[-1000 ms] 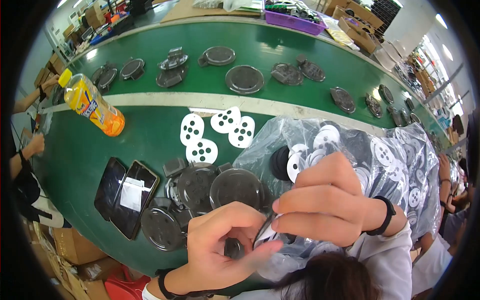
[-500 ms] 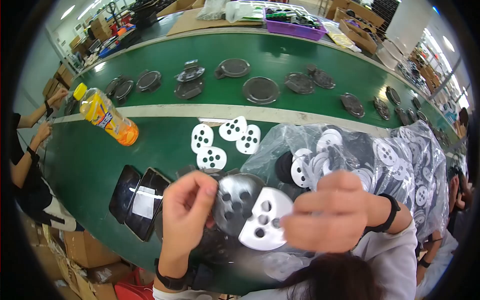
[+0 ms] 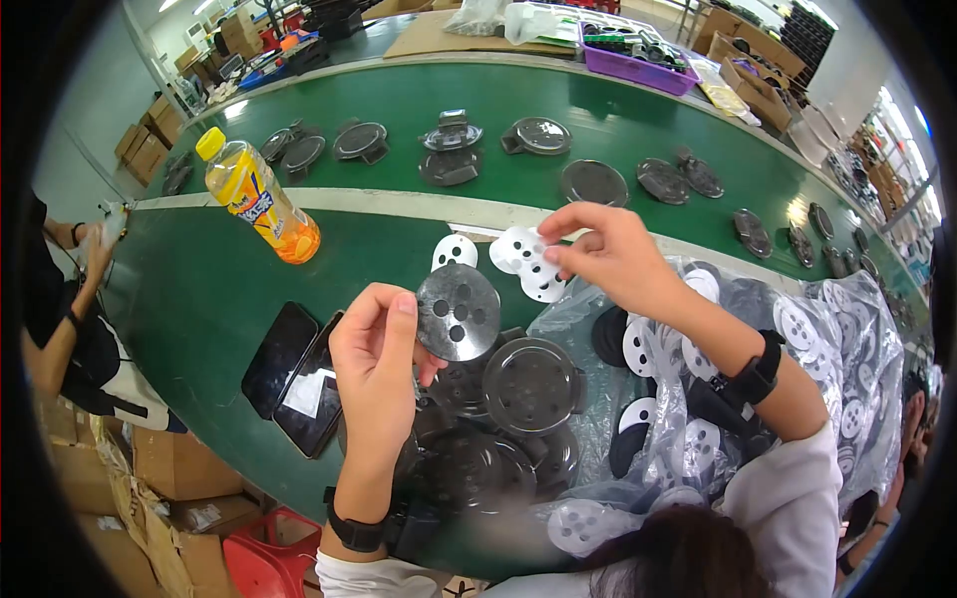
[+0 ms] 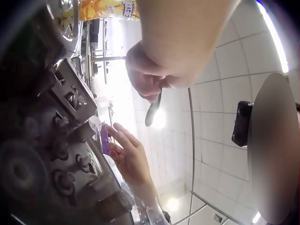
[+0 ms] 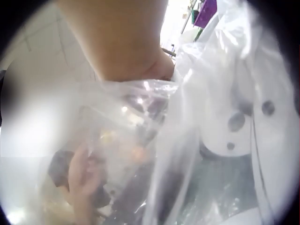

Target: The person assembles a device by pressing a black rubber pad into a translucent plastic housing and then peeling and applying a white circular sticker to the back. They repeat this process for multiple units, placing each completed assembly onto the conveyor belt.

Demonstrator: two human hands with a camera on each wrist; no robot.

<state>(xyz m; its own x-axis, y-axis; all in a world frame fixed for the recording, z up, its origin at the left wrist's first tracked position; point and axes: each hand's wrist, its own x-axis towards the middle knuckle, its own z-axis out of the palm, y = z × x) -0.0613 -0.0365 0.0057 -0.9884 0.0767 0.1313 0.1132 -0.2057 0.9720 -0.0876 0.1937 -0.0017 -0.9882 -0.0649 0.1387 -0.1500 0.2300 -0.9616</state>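
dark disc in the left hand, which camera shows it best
The head view: the dark disc faces the camera, its holes plain, pinched by the left hand. The left wrist view shows it only edge-on; in the right wrist view I cannot make it out.

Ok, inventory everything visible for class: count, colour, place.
Held disc: one, dark, centre
Holed pieces: many, white, beyond disc, in bagging
Round parts: many, dark, both work surfaces
Work surfaces: two, green, near and far
Bottle: one, orange, left
Phones: two, black, left
Plastic bagging: uncounted, transparent, right
Basket: one, purple, background
Seat: one, red, bottom left
Boxes: several, brown, left and background
Other people: several, mixed clothing, edges
Left hand: one, black wristband, pinching disc
Right hand: one, black wristband, by holed pieces
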